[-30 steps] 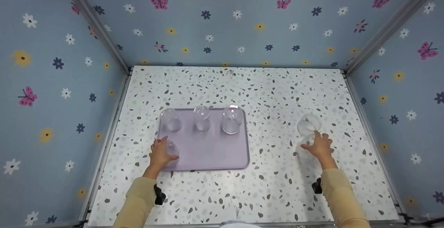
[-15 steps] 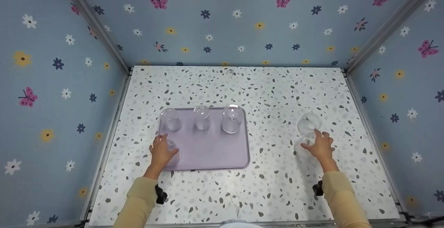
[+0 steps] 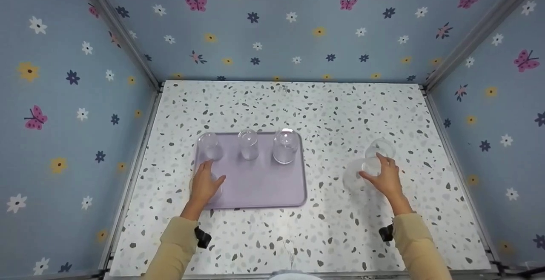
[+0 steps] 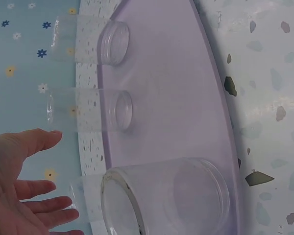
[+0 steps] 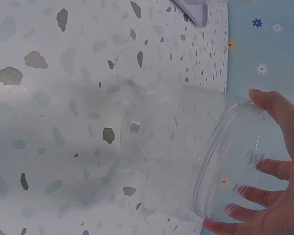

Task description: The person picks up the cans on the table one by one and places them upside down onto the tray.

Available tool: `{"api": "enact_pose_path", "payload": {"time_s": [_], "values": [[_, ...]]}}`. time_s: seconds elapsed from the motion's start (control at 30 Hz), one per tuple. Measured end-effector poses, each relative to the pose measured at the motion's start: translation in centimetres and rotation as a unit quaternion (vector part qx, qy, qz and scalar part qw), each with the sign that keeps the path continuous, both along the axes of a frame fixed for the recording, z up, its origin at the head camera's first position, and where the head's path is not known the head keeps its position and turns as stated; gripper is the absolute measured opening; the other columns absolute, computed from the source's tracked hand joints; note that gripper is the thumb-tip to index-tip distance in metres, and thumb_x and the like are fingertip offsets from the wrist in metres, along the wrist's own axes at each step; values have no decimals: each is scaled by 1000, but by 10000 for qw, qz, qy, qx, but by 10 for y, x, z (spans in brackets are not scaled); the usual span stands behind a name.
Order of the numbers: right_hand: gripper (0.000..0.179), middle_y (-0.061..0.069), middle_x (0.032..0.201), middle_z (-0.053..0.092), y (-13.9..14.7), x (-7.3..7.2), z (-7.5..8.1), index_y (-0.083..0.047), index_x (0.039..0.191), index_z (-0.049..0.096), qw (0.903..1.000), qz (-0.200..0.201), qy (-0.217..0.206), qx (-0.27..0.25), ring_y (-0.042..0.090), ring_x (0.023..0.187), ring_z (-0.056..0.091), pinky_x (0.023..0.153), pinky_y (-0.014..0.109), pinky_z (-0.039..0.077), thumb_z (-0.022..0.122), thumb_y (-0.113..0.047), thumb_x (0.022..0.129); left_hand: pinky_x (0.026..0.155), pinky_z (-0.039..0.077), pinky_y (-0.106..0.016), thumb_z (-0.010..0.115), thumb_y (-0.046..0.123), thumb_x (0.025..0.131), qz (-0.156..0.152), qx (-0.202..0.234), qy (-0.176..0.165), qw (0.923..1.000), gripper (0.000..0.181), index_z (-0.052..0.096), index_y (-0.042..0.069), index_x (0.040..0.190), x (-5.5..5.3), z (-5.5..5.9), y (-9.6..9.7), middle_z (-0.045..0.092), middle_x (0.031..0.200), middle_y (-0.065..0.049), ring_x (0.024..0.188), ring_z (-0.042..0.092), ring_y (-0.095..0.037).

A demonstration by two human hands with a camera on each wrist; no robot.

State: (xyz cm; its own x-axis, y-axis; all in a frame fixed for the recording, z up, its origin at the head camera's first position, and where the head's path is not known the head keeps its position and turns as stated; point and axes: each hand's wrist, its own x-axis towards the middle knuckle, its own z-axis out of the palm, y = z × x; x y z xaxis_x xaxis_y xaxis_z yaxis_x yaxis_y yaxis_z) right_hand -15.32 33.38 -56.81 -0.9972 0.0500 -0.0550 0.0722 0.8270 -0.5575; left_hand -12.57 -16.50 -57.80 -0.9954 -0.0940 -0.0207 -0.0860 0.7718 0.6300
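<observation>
My left hand (image 3: 204,186) is over the front left corner of the lilac tray (image 3: 264,186), its fingers spread. Close by stands a clear jar (image 4: 176,196), with a gap between it and the fingers in the left wrist view. Along the tray's back edge are three more clear containers: a left one (image 3: 211,148), a middle one (image 3: 248,145) and a wider right one (image 3: 285,147). At the right side, my right hand (image 3: 386,180) grips a clear wide jar (image 5: 176,152) near its rim, thumb on one side and fingers on the other. The jar leans leftward.
Another clear jar (image 3: 380,147) stands just behind the right hand, partly overlapped by the held one. The speckled white tabletop (image 3: 332,229) is bounded by flower-patterned panels (image 3: 289,29) at the back and both sides.
My left hand has come off the front left jar and moved slightly right and up. My right hand has shifted left with its jar, which now leans leftward.
</observation>
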Motion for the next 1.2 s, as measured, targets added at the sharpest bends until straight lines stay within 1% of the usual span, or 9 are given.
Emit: {"api": "enact_pose_path", "payload": {"time_s": [0.1, 0.27, 0.33, 0.43, 0.6, 0.73, 0.87, 0.97, 1.2], "values": [[81, 33, 126, 31, -5, 0, 3, 5, 132, 33, 9997, 72, 155, -170, 48, 114, 31, 91, 58, 28, 71, -36, 73, 93, 34, -46, 69, 13, 76, -39, 136, 90, 9999, 58, 43, -10, 122, -1, 1, 5, 44, 121, -28, 112, 41, -40], [80, 30, 125, 34, -14, 0, 8, 3, 131, 35, 9983, 140, 257, -500, 44, 114, 34, 93, 55, 28, 71, -37, 72, 94, 33, -45, 68, 13, 76, -91, 255, 139, 9995, 58, 43, -10, 123, -1, 4, 14, 44, 122, -27, 113, 41, -40], [80, 29, 126, 35, -17, 0, 11, 2, 132, 35, 9976, 128, 236, -636, 43, 114, 35, 93, 54, 28, 71, -38, 72, 95, 32, -44, 68, 13, 77, -110, 346, 157, 9992, 58, 42, -10, 123, -1, 4, 17, 44, 122, -27, 113, 41, -39], [80, 26, 129, 36, -22, 1, 14, 0, 133, 35, 9962, 112, 173, -846, 40, 114, 36, 93, 52, 29, 70, -41, 73, 95, 32, -45, 68, 12, 76, -164, 474, 298, 9983, 56, 43, -10, 122, 0, 5, 22, 44, 120, -27, 112, 42, -40], [79, 24, 129, 37, -29, 4, 19, -3, 134, 35, 9941, 131, 103, -1075, 40, 111, 40, 88, 53, 34, 68, -42, 74, 95, 33, -45, 68, 11, 76, -228, 728, 621, 9951, 53, 46, -10, 119, 1, 5, 31, 47, 117, -26, 110, 44, -40], [76, 22, 129, 38, -36, 6, 23, -6, 134, 36, 9915, 109, -6, -1297, 40, 110, 41, 86, 53, 36, 68, -41, 75, 96, 32, -43, 67, 14, 79, -207, 858, 715, 9935, 50, 47, -8, 119, -1, 4, 39, 48, 118, -24, 111, 44, -38], [73, 21, 130, 40, -42, 9, 26, -8, 135, 36, 9868, 138, -130, -1606, 38, 110, 43, 85, 51, 38, 67, -39, 76, 96, 32, -42, 65, 16, 80, -236, 1082, 885, 9899, 48, 49, -7, 119, -3, 6, 46, 49, 118, -23, 112, 44, -36], [71, 20, 131, 39, -47, 10, 29, -10, 135, 36, 9820, 153, -265, -1864, 38, 112, 43, 85, 50, 40, 66, -39, 77, 96, 32, -41, 64, 15, 81, -323, 1337, 1074, 9847, 46, 49, -8, 118, -4, 8, 52, 50, 117, -23, 112, 44, -35], [69, 19, 133, 37, -58, 10, 33, -10, 137, 32, 9637, 157, -660, -2584, 34, 115, 42, 77, 43, 48, 63, -35, 81, 97, 31, -40, 59, 15, 85, -515, 1725, 1358, 9742, 43, 48, -9, 119, -8, 11, 62, 49, 118, -23, 113, 43, -34]]}}
